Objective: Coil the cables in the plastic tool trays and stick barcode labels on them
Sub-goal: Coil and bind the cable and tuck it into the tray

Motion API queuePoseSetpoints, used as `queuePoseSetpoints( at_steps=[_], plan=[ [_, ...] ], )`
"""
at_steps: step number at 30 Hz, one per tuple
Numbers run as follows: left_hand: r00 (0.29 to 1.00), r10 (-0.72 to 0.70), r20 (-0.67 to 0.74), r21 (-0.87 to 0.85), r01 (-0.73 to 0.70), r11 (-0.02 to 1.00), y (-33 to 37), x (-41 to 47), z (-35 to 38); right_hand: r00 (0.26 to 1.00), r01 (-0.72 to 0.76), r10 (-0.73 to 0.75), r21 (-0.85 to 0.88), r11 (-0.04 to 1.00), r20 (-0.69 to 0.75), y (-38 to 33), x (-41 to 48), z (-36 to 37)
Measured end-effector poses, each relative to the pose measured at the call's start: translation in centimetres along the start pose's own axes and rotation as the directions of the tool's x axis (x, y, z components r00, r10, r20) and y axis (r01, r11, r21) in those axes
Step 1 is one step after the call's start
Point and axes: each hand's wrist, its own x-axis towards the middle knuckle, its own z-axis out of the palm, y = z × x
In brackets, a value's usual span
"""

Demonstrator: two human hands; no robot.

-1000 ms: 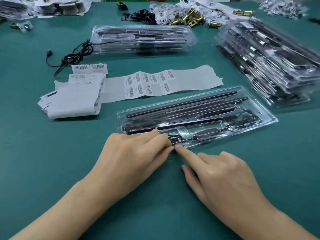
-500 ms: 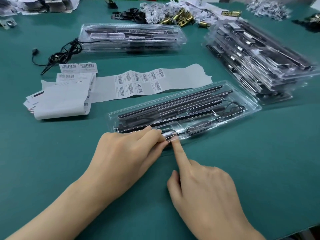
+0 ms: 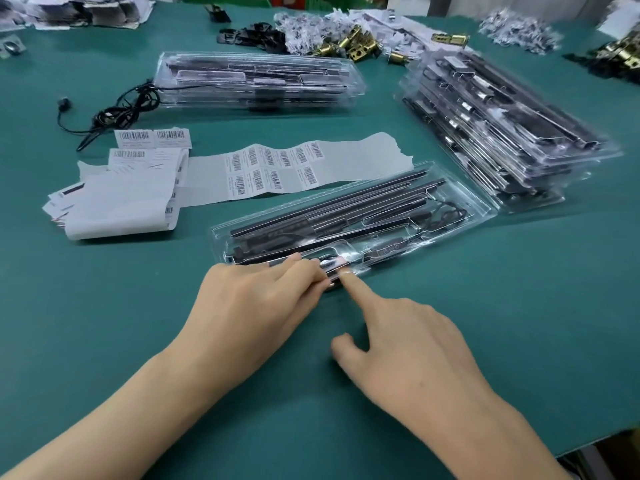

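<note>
On the green table (image 3: 104, 323), one stack of filled trays (image 3: 502, 133) sits at 2 o'clock and another stack (image 3: 256, 81) at 12. A barcode label strip (image 3: 277, 168) lies at 11. The clear plastic tray (image 3: 479, 216) lies flat at centre, its long axis running 8 to 2 o'clock, with black rods along it and a thin black cable (image 3: 446, 213) bunched at the 2 o'clock end. The left hand (image 3: 256, 306) bunches its fingertips on the tray's near pocket; its thumb is hidden, so any pinch is unclear. Beside it, the right hand (image 3: 408, 348) presses one straight index fingertip (image 3: 348, 278) there. Glare blurs the pocket's contents.
</note>
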Motion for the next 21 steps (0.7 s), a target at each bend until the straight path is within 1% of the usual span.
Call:
queuePoseSetpoints(
  at_steps=[3,7,11,14,15,16,18,20,21],
  plan=[
    [1.000,-0.009,-0.004,-0.012,0.009,1.000,-0.1,-0.2,0.1,0.998,0.004,-0.007,0.055,0.998,0.055,0.7,0.4,-0.5],
    [1.000,-0.017,0.008,-0.003,0.017,1.000,0.0,-0.2,0.0,0.996,0.023,-0.027,0.051,0.998,0.081,1.4,0.5,-0.6],
    [0.998,-0.036,0.055,0.043,0.034,0.999,0.2,-0.1,-0.3,0.990,0.132,-0.132,0.000,0.991,0.056,2.0,-0.8,-0.3],
    [0.996,-0.027,0.082,0.002,0.027,1.000,0.2,-0.2,-0.5,0.980,0.197,-0.196,-0.033,0.980,0.033,3.1,-2.0,-0.4],
    [0.996,-0.021,0.089,-0.003,0.021,1.000,0.2,-0.3,-0.5,0.975,0.223,-0.223,-0.018,0.975,0.005,3.4,-2.2,-0.5],
    [0.994,-0.015,0.105,0.003,0.014,1.000,0.2,-0.3,-0.5,0.960,0.276,-0.275,0.001,0.961,-0.054,3.7,-2.2,-0.5],
    [0.989,0.001,0.149,0.029,-0.006,1.000,0.1,-0.3,-0.4,0.914,0.355,-0.344,0.013,0.935,-0.213,4.2,-2.1,-0.4],
    [0.983,0.025,0.179,0.050,-0.034,0.998,-0.1,-0.2,-0.4,0.869,0.385,-0.355,0.023,0.922,-0.344,4.3,-1.2,-0.4],
    [0.982,0.046,0.185,0.058,-0.057,0.997,-0.2,-0.2,-0.4,0.850,0.401,-0.357,0.034,0.916,-0.387,4.2,-0.5,-0.5]
  ],
)
